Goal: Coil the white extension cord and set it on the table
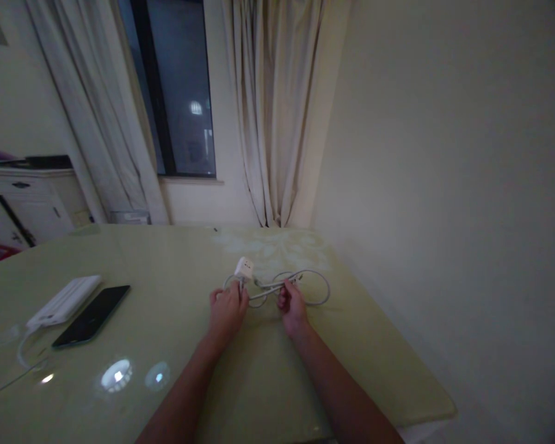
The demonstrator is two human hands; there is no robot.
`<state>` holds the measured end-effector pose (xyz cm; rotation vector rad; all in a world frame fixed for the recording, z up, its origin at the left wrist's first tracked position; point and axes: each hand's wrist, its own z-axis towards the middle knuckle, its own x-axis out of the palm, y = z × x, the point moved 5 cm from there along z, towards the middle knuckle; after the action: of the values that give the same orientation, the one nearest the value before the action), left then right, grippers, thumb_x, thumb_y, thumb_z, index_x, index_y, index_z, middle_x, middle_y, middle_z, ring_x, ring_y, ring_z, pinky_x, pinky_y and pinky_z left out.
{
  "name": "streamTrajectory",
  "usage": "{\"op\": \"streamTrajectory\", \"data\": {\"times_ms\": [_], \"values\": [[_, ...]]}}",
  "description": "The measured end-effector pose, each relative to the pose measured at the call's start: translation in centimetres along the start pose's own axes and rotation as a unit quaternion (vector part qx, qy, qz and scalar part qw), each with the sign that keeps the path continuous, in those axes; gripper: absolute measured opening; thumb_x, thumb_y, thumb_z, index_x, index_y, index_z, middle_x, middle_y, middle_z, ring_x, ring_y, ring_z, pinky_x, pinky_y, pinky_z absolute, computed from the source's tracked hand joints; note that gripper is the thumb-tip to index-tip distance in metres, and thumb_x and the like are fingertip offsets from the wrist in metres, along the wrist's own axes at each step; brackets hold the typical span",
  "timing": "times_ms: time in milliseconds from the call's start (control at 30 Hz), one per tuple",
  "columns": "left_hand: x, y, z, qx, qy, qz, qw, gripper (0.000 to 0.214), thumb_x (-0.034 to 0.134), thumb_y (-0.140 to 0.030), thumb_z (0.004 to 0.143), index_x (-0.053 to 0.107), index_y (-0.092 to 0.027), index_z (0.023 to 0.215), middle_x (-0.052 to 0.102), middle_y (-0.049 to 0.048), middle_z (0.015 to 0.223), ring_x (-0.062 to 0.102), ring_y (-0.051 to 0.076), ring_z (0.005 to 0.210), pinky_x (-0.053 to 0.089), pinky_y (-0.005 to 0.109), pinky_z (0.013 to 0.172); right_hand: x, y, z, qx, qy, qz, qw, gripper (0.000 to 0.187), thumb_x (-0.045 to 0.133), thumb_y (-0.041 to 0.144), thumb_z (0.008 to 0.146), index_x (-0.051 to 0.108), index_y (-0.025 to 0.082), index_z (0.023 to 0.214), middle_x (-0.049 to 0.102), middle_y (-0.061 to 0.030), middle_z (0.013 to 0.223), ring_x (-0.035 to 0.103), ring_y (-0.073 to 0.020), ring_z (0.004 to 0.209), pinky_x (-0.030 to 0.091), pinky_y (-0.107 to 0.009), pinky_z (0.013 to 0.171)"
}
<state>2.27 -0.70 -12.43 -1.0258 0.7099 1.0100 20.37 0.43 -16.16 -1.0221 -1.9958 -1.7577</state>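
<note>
A white power cord [321, 303] lies in loose loops around both hands above the glossy table. At its left end a small white socket block [244, 267] with dark slots stands just beyond my left hand [229, 308]. That hand is closed around the cord just below the block, its fingertips partly hidden. My right hand [293, 305] pinches a bundled stretch of the same cord between thumb and fingers. A straight run of cord spans the gap between the hands, and a wide loop bows out to the right of my right hand.
On the left of the table [166, 253] lie a black phone [92, 316] and a white power bank [67, 300] with a thin cable. A bare wall [444, 185] borders the table's right edge. Curtains [277, 111] and a window [180, 86] are behind.
</note>
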Motion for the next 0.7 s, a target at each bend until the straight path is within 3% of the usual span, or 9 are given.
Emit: {"op": "streamTrajectory", "data": {"times_ms": [200, 367, 500, 600, 700], "values": [[0.8, 1.4, -0.1, 0.010, -0.033, -0.039, 0.999, 0.029, 0.041, -0.042, 0.099, 0.060, -0.020, 0.097, 0.073, 0.0106, 0.100, 0.067, 0.027, 0.105, 0.035, 0.047, 0.106, -0.2, 0.5, 0.2, 0.007, 0.006, 0.072, 0.997, 0.029, 0.083, 0.031, 0.069, 0.058, 0.019, 0.077, 0.048, 0.0093, 0.055, 0.039, -0.0043, 0.042, 0.028, -0.016, 0.037], [1.3, 2.1, 0.4, 0.068, 0.002, -0.138, 0.988, 0.036, 0.059, -0.057, 0.089, 0.055, -0.021, 0.090, 0.072, 0.0066, 0.090, 0.068, 0.027, 0.094, 0.043, 0.045, 0.099, -0.3, 1.5, 0.6, 0.028, 0.020, 0.115, 0.993, 0.025, 0.076, 0.027, 0.080, 0.052, 0.021, 0.076, 0.046, 0.0096, 0.054, 0.038, -0.0048, 0.040, 0.030, -0.017, 0.037], [1.3, 1.9, 0.4, 0.109, 0.009, -0.137, 0.984, 0.045, 0.076, -0.038, 0.079, 0.056, -0.019, 0.114, 0.074, 0.0065, 0.100, 0.068, 0.028, 0.105, 0.037, 0.049, 0.107, -0.9, 2.5, 0.8, 0.028, 0.012, 0.154, 0.988, 0.024, 0.073, 0.023, 0.083, 0.051, 0.021, 0.075, 0.045, 0.0101, 0.052, 0.036, -0.0047, 0.039, 0.029, -0.016, 0.037], [1.1, 1.6, 0.3, 0.149, -0.013, -0.079, 0.986, 0.038, 0.061, -0.017, 0.088, 0.058, -0.021, 0.126, 0.075, 0.0067, 0.105, 0.068, 0.025, 0.106, 0.035, 0.050, 0.109, -1.1, 2.7, 1.0, 0.026, 0.011, 0.167, 0.985, 0.023, 0.073, 0.022, 0.084, 0.052, 0.021, 0.077, 0.044, 0.0105, 0.052, 0.035, -0.0045, 0.039, 0.028, -0.016, 0.037], [0.4, 2.0, 0.5, 0.160, -0.089, -0.026, 0.983, 0.035, 0.055, -0.015, 0.092, 0.067, -0.027, 0.123, 0.070, 0.0102, 0.118, 0.064, 0.027, 0.111, 0.041, 0.048, 0.104, -1.2, 2.7, 1.2, 0.016, 0.012, 0.168, 0.986, 0.027, 0.075, 0.024, 0.083, 0.050, 0.021, 0.076, 0.042, 0.0116, 0.051, 0.034, -0.0046, 0.038, 0.028, -0.016, 0.037]]}}
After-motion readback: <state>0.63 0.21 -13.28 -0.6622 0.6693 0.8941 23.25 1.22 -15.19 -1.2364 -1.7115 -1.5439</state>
